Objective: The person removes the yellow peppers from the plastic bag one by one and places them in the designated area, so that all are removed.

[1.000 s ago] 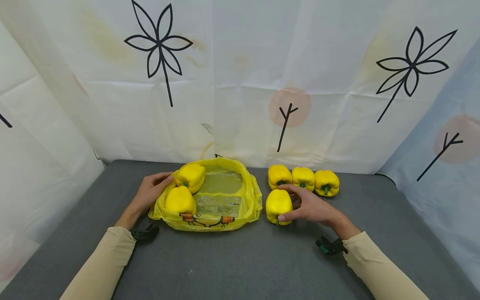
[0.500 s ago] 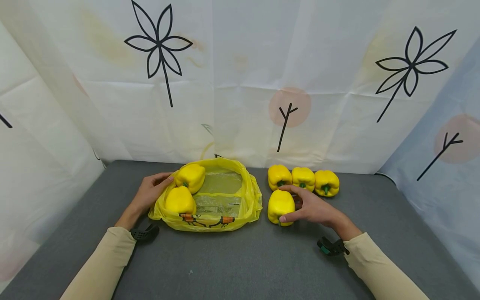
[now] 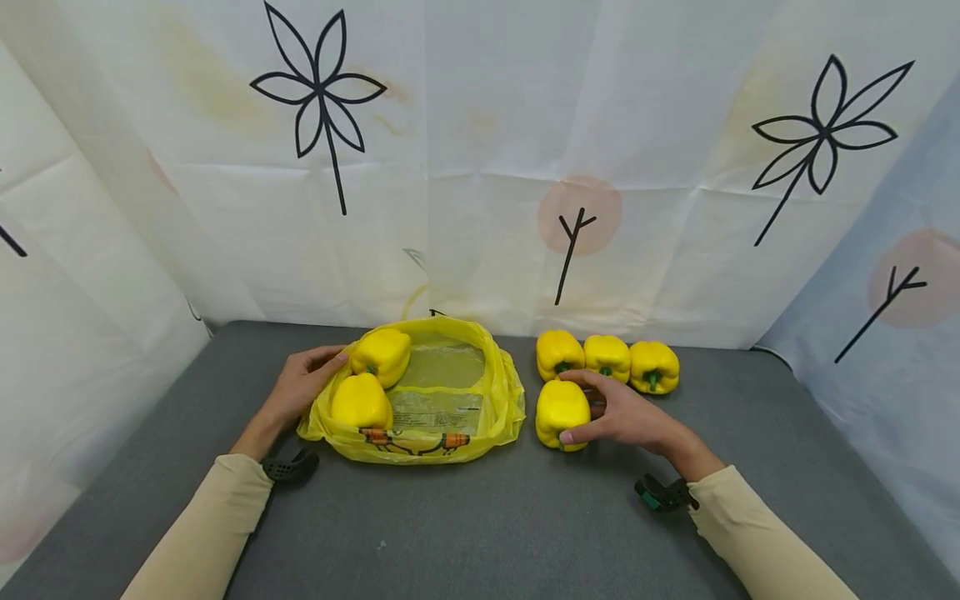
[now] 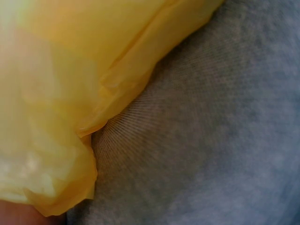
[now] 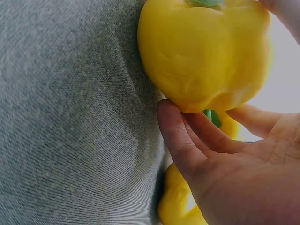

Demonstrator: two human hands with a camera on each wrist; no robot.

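A yellow bell pepper (image 3: 562,414) is gripped between the thumb and fingers of my right hand (image 3: 617,414), just right of the yellow plastic bag (image 3: 504,404). In the right wrist view the fingers (image 5: 173,133) curve around the end of this pepper (image 5: 201,56). My left hand (image 3: 296,385) holds the bag's left rim, its thumb over the edge. Inside the bag's left side lie two bell peppers, a far one (image 3: 384,354) and a nearer one (image 3: 361,402). Yellow bag plastic (image 4: 61,93) fills much of the left wrist view, mostly hiding the hand.
Behind my right hand, three more bell peppers, left (image 3: 558,352), middle (image 3: 606,354) and right (image 3: 654,367), stand in a row near the back edge of the dark grey table (image 3: 465,533). A patterned white cloth (image 3: 480,125) hangs behind the table.
The bell pepper and my right hand have shifted slightly to the right since one second ago, then stayed still. My left hand and the bag have not moved.
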